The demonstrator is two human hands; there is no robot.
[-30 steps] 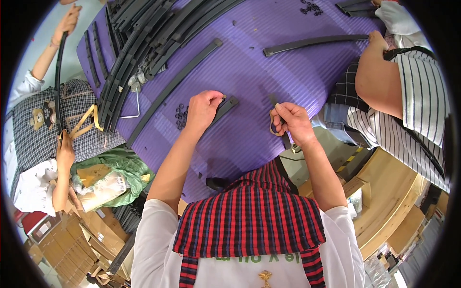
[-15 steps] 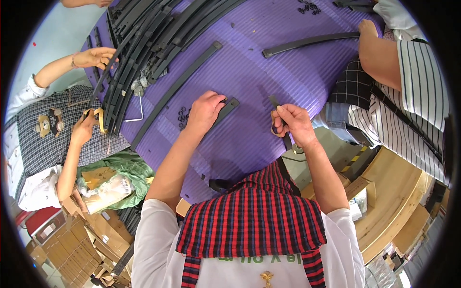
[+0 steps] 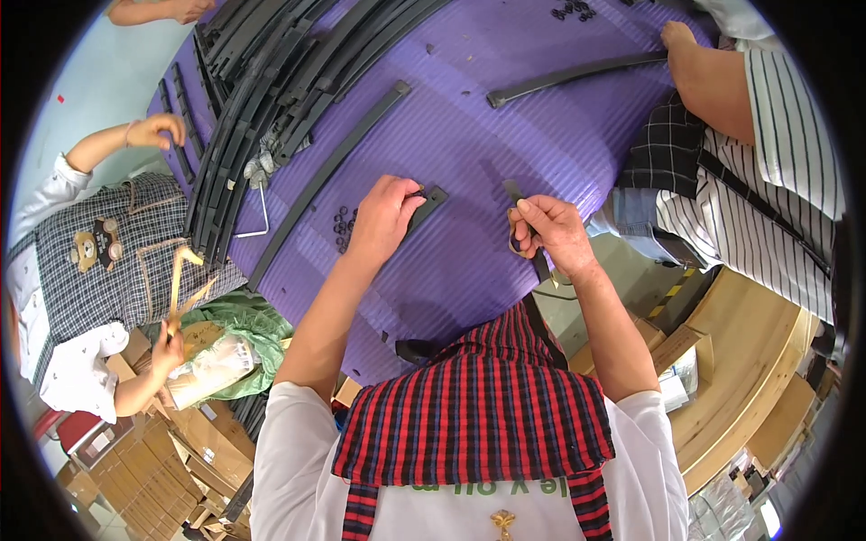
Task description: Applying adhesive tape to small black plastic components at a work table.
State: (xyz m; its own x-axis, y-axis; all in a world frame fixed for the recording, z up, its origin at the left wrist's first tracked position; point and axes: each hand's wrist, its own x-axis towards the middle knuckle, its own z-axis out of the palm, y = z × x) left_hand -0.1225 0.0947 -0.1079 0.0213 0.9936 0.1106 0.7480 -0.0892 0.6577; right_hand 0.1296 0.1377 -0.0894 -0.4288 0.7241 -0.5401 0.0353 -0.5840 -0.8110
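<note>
Left hand: thumb and fingertips pinched tight on a small dark piece, right at the end of a black strip lying on the purple sheet; rest of that strip is partly hidden by the hand. Right hand: fingers curled closed around a dark flat-bladed tool, blade pointing away from the body. Black rings sit just left of the left hand. Longer strip beyond them, strip pile further left. Far right, a co-worker's hand is at another strip.
</note>
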